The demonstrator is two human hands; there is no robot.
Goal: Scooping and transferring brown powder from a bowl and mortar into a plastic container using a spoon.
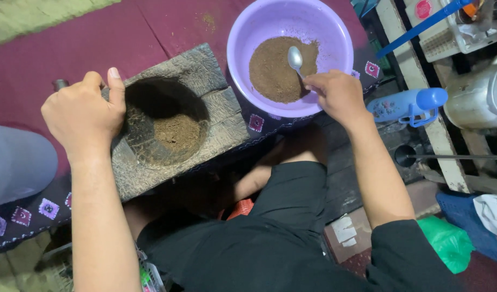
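The wooden mortar block (178, 121) is the heaviest thing here and the likeliest source of trouble: it sits on the maroon cloth (54, 48) with its near edge close to the drop where the cloth ends above the person's lap, so a shove or a slip of the steadying grip could, in my judgement, tip it and spill the brown powder (176, 132) lying at the bottom of its hollow. The lilac plastic bowl (290, 54), just beside the block to its right, looks light and also overhangs the cloth's embroidered border; pressing down on its near rim could rock it and scatter the heap of ground brown powder (275, 70) inside. The metal spoon (295, 58) is small and shallow, so a tilt on the way between bowl and mortar would probably shed grains onto the cloth. The left hand (83, 111) rests on the block's left edge, fingers curled closed around the wood, thumb stretched straight along the rim of the hollow, forearm running up from the lower frame. The right hand (338, 94) hovers over the bowl's near rim, wrist bent inward, fingers pinched narrowly on the spoon's handle, the spoon's bowl resting face up on the heap of powder.
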